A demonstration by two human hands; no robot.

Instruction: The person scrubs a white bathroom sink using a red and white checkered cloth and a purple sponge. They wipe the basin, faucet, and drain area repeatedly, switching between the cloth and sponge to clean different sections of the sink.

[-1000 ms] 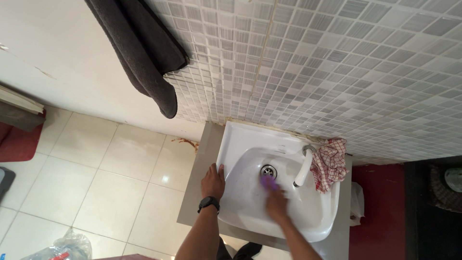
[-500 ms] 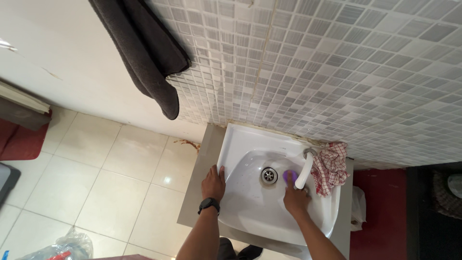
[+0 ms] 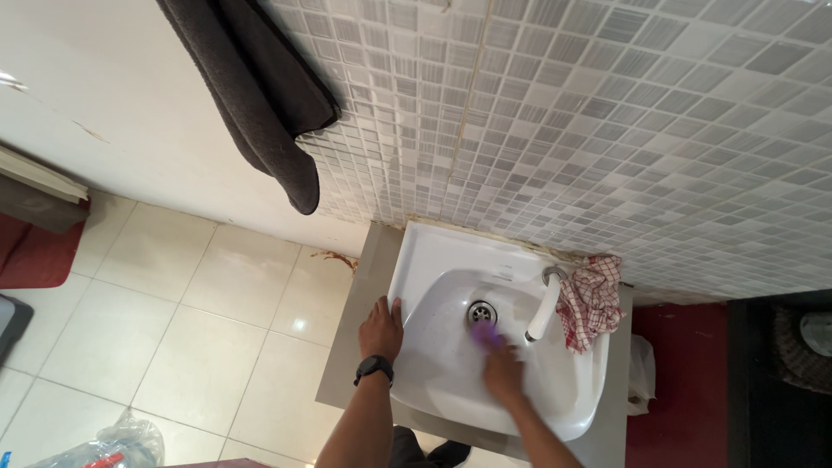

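The right hand (image 3: 503, 371) is gripping a purple scrub pad (image 3: 485, 334) against the white sink (image 3: 433, 251) bowl just below the drain (image 3: 481, 311), while the left hand (image 3: 381, 328) is lying flat, fingers unclenched, on the left rim.

We see a wall of small grey mosaic tiles (image 3: 607, 113) meeting a plain cream wall (image 3: 113, 113), where a dark towel (image 3: 260, 95) hangs. Below us lie large glossy cream floor tiles (image 3: 173, 321). A red mat (image 3: 30, 256) sits at the left edge, and red flooring (image 3: 676, 390) runs along the right.
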